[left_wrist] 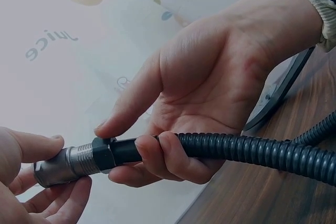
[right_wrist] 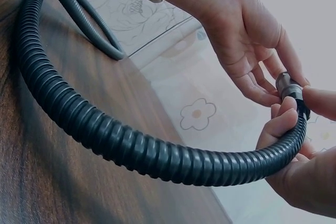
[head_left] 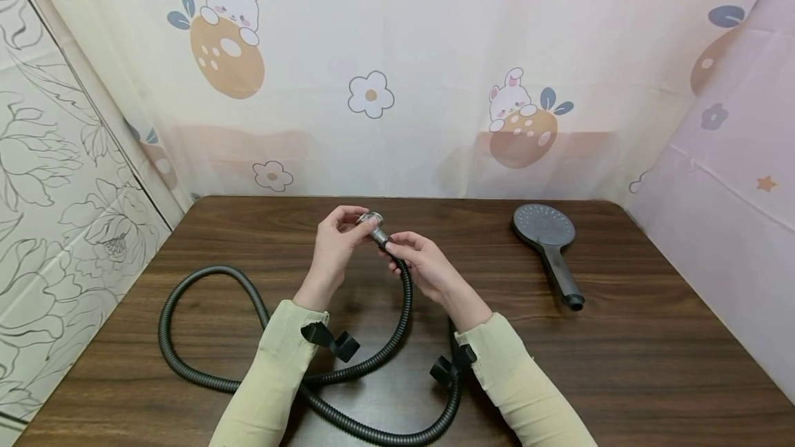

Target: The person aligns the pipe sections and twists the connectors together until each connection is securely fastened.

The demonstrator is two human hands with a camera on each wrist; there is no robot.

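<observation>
in the head view, a person's two hands meet over the far half of a dark wood-grain counter point(head_left: 652, 364): the left hand point(head_left: 332, 247) pinches a silver metal connector point(head_left: 379, 233) between thumb and fingers, and the right hand point(head_left: 428, 264) grips the black ribbed hose point(head_left: 405, 305) just below it. the hose curves down from the connector, crosses itself near the left forearm and makes a wide loop on the left of the counter. well apart on the right lies a grey shower head point(head_left: 544, 226) (its dotted face turned up), the handle pointing toward the near edge. a pale curtain point(head_left: 435, 19) printed with rabbits hangs behind. in the left wrist view, the left hand, partly cut off by the frame, closes thumb and fingertips on the connector; the right hand's thumb touches a black nut point(left_wrist: 103, 154) next to the threaded part, while its other fingers curl round the smooth hose end. in the right wrist view, the hose arcs up from the counter into the right hand's curled fingers, and the left hand holds the connector at the tip.
</observation>
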